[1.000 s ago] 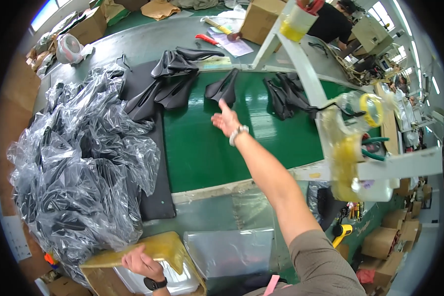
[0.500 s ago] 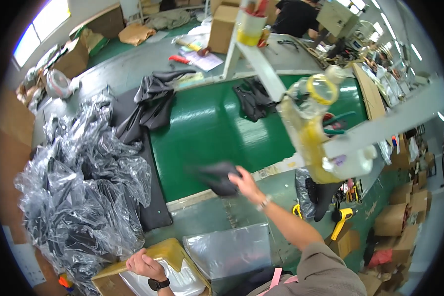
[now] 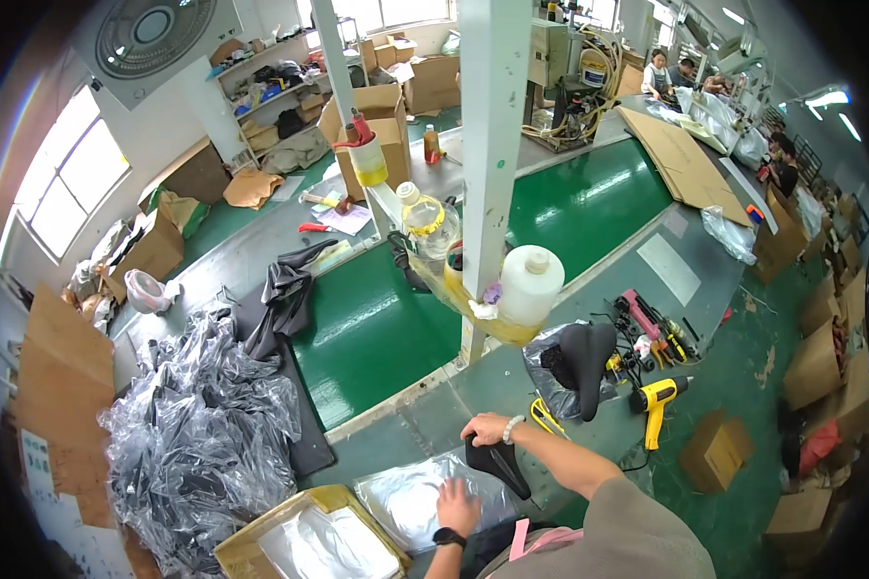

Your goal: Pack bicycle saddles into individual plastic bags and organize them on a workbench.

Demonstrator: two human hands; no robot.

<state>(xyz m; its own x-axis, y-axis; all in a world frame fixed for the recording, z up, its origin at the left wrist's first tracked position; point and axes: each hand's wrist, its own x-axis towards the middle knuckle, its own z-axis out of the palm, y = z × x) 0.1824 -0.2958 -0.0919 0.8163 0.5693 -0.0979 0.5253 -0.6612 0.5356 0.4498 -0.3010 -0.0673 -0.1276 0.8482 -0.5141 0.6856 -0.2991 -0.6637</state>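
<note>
Head view is showing the right hand [image 3: 486, 429] gripping a black saddle [image 3: 500, 466] at the table's near edge, while the left hand [image 3: 457, 505] is lying flat, probably opening the clear bag [image 3: 410, 492] for bagging it.

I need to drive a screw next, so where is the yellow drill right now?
In the head view the yellow drill lies on the grey table to the person's right, beside the black saddle and just below the row of hand tools.

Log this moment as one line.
right hand: holds black bike saddle | left hand: flat on clear plastic bag | yellow cardboard box: beside bag
</note>
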